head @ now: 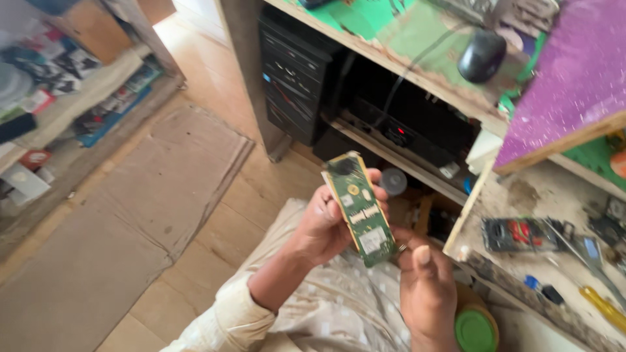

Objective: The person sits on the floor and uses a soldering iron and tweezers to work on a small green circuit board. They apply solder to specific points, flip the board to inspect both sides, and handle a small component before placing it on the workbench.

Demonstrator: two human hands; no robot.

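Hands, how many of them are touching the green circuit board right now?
2. The left hand grips the green circuit board along its left edge, its fingers wrapped behind it. The right hand holds its lower end at the thumb. No other hands show.

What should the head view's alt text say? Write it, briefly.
Two hands hold up a narrow green circuit board: the left hand grips its side, the right hand its lower end. Behind are a computer mouse on a green desk and a cluttered workbench.
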